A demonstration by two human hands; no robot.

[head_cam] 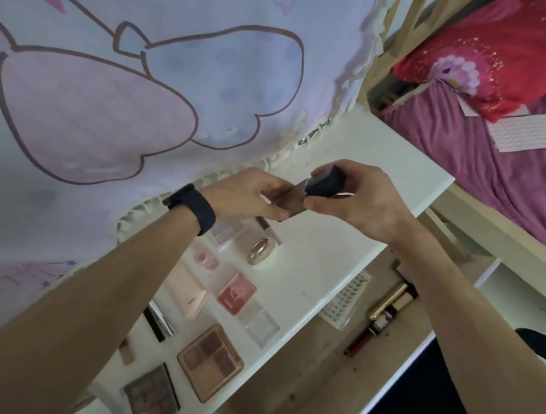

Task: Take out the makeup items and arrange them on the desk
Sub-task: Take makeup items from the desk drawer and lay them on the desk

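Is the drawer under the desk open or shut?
Open: the drawer sticks out past the desk edge, showing a gold tube and a lash tray inside.

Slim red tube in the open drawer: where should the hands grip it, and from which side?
Pinch the slim red tube across its middle, coming straight down from above. It lies flat on the drawer floor with both long sides free, while its upper end crowds the gold tube.
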